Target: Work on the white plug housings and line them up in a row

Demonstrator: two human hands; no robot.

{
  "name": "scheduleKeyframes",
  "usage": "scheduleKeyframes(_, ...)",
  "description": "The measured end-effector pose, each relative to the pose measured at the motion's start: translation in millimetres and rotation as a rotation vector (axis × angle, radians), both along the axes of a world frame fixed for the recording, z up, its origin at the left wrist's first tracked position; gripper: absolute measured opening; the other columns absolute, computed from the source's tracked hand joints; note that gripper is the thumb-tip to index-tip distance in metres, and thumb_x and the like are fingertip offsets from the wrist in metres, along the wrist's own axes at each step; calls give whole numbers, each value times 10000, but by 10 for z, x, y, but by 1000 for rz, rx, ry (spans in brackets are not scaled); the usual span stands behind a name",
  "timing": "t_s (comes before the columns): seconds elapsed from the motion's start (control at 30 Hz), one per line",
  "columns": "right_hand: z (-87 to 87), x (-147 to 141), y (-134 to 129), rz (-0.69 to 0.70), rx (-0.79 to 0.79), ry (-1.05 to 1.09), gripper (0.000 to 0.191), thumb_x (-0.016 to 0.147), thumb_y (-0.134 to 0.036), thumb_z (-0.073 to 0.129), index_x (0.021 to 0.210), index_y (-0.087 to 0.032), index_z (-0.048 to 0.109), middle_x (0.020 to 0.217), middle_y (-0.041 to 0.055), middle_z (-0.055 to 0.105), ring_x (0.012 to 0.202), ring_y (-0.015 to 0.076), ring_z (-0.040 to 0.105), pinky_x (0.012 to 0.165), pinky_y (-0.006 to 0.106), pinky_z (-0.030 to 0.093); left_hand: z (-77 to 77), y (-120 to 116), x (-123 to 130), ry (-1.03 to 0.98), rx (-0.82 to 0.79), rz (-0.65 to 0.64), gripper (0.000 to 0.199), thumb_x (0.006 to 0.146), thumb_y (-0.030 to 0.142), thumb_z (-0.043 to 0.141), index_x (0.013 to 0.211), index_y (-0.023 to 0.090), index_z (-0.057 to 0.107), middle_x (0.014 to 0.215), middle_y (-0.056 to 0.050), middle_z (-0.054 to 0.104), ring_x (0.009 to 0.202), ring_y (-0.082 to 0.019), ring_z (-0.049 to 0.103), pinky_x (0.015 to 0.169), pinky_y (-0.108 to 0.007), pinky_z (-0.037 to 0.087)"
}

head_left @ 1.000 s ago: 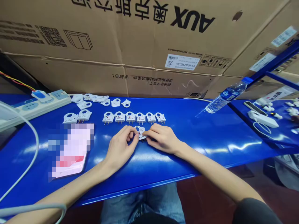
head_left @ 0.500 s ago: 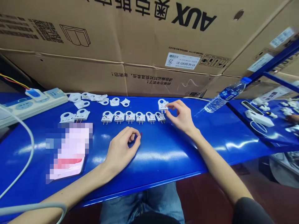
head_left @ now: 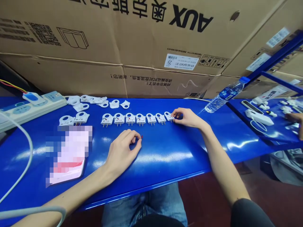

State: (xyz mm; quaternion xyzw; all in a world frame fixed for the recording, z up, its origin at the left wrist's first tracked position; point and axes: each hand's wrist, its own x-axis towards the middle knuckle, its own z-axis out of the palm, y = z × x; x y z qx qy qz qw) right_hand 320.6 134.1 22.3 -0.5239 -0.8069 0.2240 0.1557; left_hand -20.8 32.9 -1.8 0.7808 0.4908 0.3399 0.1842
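We judge the step in hand to be lining up a row of white two-pin plugs (head_left: 130, 119) along the blue tabletop (head_left: 165, 164), with the seven pieces now set side by side. The next move seems to call for settling the end plug (head_left: 169, 116) square with its neighbours, then dealing with the small piece held nearer us.

Each plug in the row has its long axis running front to back, with the round-holed head on the far side and the brass pins pointing toward us. The end plug, at the row's right end, sits tilted, with its head leaning left and its pin end angled toward our right hand (head_left: 188, 118).

That hand lies just right of the row, its grip half-closed and its fingertips touching the end plug. We cannot tell whether it has firm hold. Our left hand (head_left: 120, 154) rests in front of the row, its grip closed to a tight pinch on a small red-tipped piece (head_left: 142, 136), which is mostly hidden.

Beyond the row lie loose white plug covers (head_left: 114, 103). Two more plugs (head_left: 81, 117) and a power strip (head_left: 33, 107) lie to its left, a pixelated flat object (head_left: 68, 154) sits to its near left, and a water bottle (head_left: 223, 99) lies to its right.
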Motion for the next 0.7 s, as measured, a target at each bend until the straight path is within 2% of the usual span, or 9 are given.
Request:
scheduleKeyframes(0.23,83,-97,-63,-8,96,26,192,851,-234,654,1028,-218,727,1019,41,746,872,199,674,840,342,519,4,13,-11,-1,-21,11,117,954,253,555,900,231,657,755,19,551,763,-164,566,724,-300,432)
scheduleKeyframes(0.43,82,-380,-180,39,221,-98,265,926,-365,688,1155,-240,735,1096,75,703,1014,254,647,906,383,502,-11,39,-29,3,-110,16,119,937,286,572,894,238,671,768,15,559,770,-169,566,705,-305,427)
scheduleKeyframes(0.7,27,-526,-237,44,308,-175,110,951,-299,653,1017,-228,706,1064,72,681,1005,261,597,883,384,494,41,40,-15,-67,-159,19,117,928,312,582,909,240,672,762,15,575,744,-169,557,709,-314,434)
